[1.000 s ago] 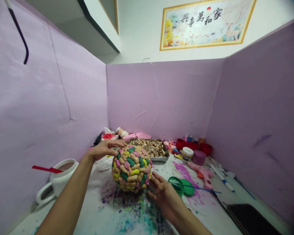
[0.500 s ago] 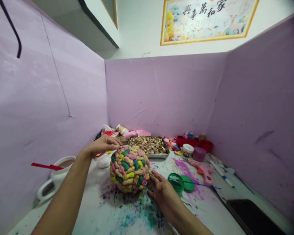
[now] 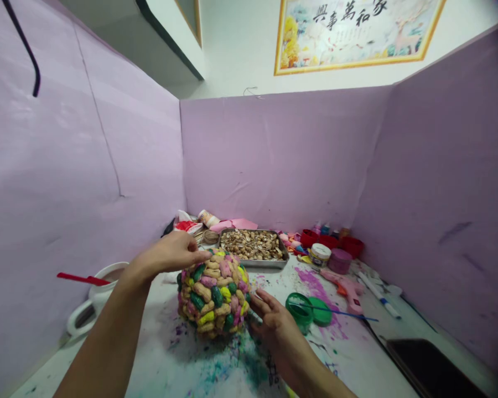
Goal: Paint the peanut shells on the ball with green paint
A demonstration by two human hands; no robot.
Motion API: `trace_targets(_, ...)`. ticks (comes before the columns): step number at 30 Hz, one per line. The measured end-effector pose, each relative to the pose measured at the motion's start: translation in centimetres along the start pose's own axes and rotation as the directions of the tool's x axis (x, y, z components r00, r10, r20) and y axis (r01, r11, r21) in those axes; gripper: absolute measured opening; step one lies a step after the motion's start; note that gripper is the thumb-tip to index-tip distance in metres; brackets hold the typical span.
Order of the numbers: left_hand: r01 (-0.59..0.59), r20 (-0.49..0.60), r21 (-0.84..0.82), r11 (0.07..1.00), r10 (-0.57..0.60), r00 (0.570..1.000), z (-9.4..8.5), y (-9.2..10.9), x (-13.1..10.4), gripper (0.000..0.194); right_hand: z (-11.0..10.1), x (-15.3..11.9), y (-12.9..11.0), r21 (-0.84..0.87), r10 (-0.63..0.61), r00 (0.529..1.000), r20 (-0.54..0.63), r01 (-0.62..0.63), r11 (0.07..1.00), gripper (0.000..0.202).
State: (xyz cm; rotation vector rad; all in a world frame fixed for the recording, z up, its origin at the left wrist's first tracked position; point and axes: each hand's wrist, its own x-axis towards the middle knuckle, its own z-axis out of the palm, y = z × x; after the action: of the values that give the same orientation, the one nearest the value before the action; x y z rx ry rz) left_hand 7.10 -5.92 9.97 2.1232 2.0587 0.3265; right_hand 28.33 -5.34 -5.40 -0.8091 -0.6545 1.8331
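A round ball covered in peanut shells (image 3: 216, 293), coloured tan, green, yellow and pink, stands on the paint-stained white table (image 3: 216, 370). My left hand (image 3: 170, 254) rests its fingertips on the ball's upper left, with the thumb side hidden behind it. At the ball's right side is my right hand (image 3: 271, 320), fingers apart and fingertips touching or very near the shells. Neither hand is wrapped round the ball. Behind the ball lies a metal tray (image 3: 265, 264) of shell pieces.
A white mug (image 3: 103, 296) with a red-handled tool stands left. To the right are an open green paint pot (image 3: 299, 312), its lid (image 3: 320, 311), a thin blue brush (image 3: 348, 314), a pink glue gun (image 3: 348, 287), a white jar (image 3: 320, 253) and a dark flat device (image 3: 431, 362).
The ball has turned and shifted slightly left and towards me. My left hand has moved right over its top edge. My right hand has barely moved.
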Motion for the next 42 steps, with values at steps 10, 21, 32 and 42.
trace_targets(10,0.061,-0.008,0.144,0.988,-0.06,0.998,0.5,1.2,-0.2,0.04,0.7,-1.3,-1.1,0.013,0.067,0.998,0.001,-0.067,0.998,0.061)
trace_targets(21,0.022,-0.01,-0.231,0.973,-0.025,1.0,0.4,-1.4,1.4,0.041,0.9,-1.5,-3.5,-0.125,-0.153,0.987,0.057,0.159,0.979,0.058)
trace_targets(32,-0.091,0.047,-0.633,0.769,0.155,0.987,2.7,-5.8,4.6,0.039,1.8,-3.2,-4.9,-0.3,-0.308,0.924,0.228,0.367,0.88,0.064)
trace_targets(42,-0.137,-0.004,-0.698,0.703,0.187,0.982,4.1,-6.8,5.6,0.036,1.5,-2.6,-3.5,-0.312,-0.31,0.913,0.265,0.385,0.868,0.07)
